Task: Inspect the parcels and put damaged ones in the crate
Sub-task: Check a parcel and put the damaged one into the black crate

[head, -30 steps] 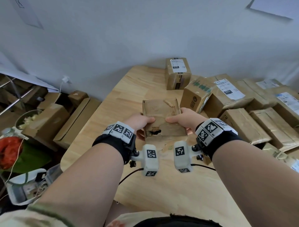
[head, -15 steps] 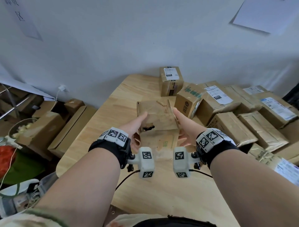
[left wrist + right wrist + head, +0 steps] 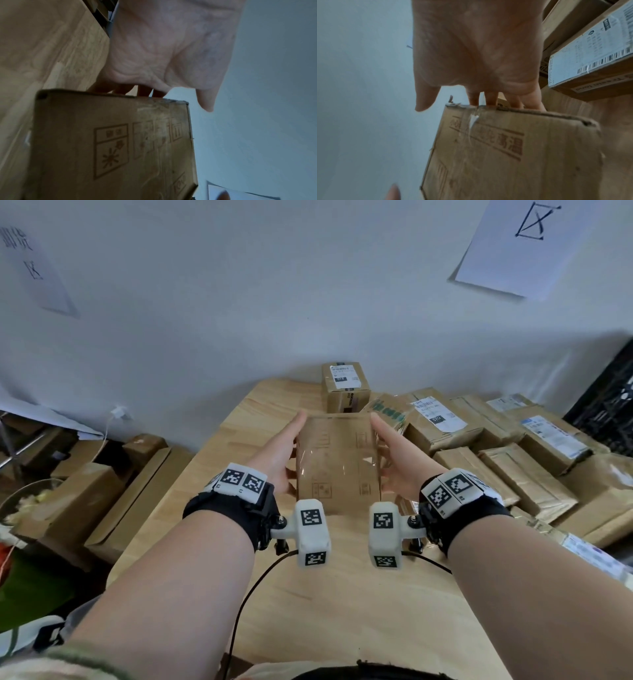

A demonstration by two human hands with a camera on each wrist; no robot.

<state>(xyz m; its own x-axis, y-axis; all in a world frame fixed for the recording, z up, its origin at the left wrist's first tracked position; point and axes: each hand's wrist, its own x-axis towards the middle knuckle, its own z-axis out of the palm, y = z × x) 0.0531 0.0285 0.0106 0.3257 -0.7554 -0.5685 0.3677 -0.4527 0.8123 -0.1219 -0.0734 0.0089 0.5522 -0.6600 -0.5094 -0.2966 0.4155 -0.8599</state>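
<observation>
I hold a brown cardboard parcel [image 3: 337, 460] up above the wooden table [image 3: 342, 611], its taped, printed face toward me. My left hand [image 3: 277, 453] presses flat on its left side and my right hand [image 3: 397, 453] on its right side, fingers straight, thumbs lying free along the top edges. In the left wrist view the parcel [image 3: 111, 148] hides the fingertips of the left hand [image 3: 163, 47]. The right wrist view shows the parcel [image 3: 513, 155] with a frayed, torn top edge under the right hand [image 3: 476, 47]. A black crate [image 3: 613, 405] stands at the far right.
A small labelled box [image 3: 346, 386] stands at the table's back edge. Several taped parcels [image 3: 496, 460] are piled along the right side. Cardboard boxes [image 3: 85, 498] lie on the floor at the left. A white wall is close behind the table.
The parcel has been lifted and turned: the face with the torn hole is out of sight and a taped printed face shows. Both hands went from gripping to flat on its sides.
</observation>
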